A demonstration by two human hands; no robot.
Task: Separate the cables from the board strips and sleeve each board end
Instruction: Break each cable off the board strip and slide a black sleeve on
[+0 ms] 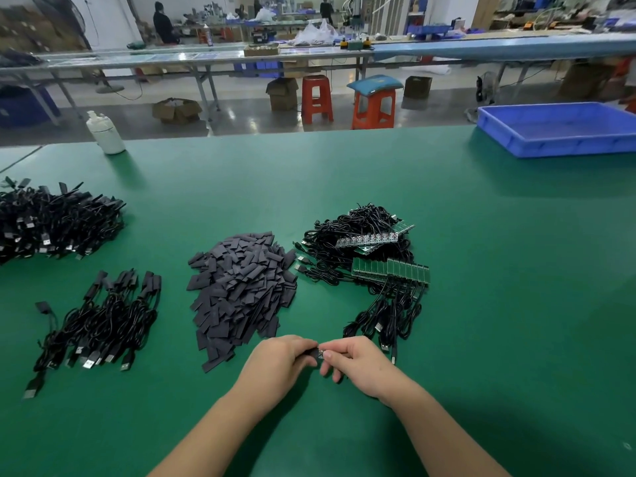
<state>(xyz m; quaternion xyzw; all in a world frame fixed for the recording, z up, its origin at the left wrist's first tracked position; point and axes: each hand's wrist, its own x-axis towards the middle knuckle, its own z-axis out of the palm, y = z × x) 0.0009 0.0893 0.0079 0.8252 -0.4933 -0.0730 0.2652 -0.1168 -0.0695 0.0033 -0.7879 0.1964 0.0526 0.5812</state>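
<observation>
- A green table (481, 304) carries everything.
- Far left: a large heap of sleeved cables (51, 225).
- In front of that heap: a smaller bundle of sleeved cables (99, 321).
- Centre: a pile of flat black sleeves (241, 294).
- Right of the sleeves: tangled black cables joined to green board strips (389, 270).
- Far right corner: a blue tray (564, 146).
- Far left edge: a white bottle (105, 132).

Both bare forearms reach in from below and converge. The left hand (280, 359) has fingers curled inward, pinching at the tips; the right hand (358, 364) meets it fingertip to fingertip, its own fingers bent, knuckles up, thumb tucked under.
</observation>
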